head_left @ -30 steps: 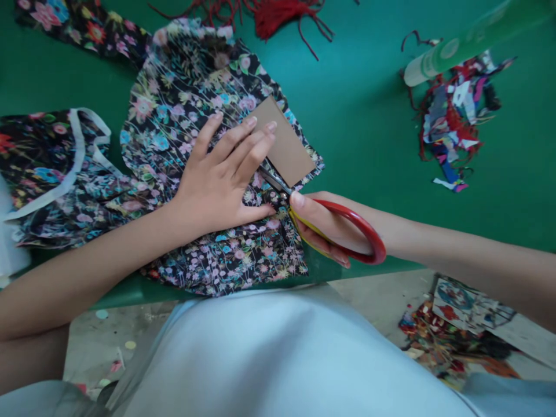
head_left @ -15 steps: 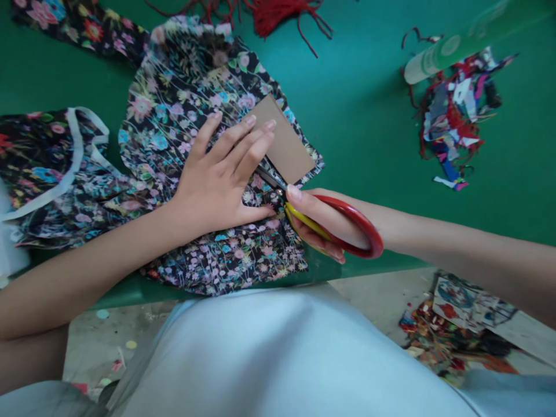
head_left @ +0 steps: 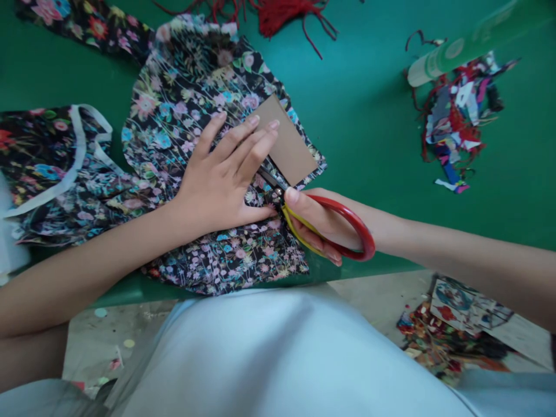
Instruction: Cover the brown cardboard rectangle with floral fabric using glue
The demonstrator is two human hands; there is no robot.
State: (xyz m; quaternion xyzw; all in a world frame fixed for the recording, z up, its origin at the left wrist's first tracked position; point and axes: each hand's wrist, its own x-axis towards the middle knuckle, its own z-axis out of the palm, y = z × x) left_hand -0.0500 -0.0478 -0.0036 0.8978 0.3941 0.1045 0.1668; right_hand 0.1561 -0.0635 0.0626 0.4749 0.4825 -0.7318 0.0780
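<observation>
Dark floral fabric (head_left: 174, 116) lies spread on the green table. On it rests a brown rectangular piece of cardboard (head_left: 292, 145). My left hand (head_left: 221, 174) presses flat on the fabric with its fingers spread, fingertips over the cardboard's left edge. My right hand (head_left: 319, 223) grips a pair of scissors (head_left: 362, 231) with one red and one yellow handle. The blades lie along the cardboard's lower left edge, at the fabric. Their tips are hidden under my left hand's fingers.
A heap of coloured fabric scraps (head_left: 456, 121) lies on the green table (head_left: 365, 98) at the right, beside a green-and-white tube (head_left: 460, 49). Red threads (head_left: 286, 14) are at the far edge. Below, scraps (head_left: 443, 336) litter the floor.
The scissors' handles have shifted slightly left with my right hand, the blades still by the cardboard's edge. My left hand keeps its place on the fabric. The whole view has shifted a little.
</observation>
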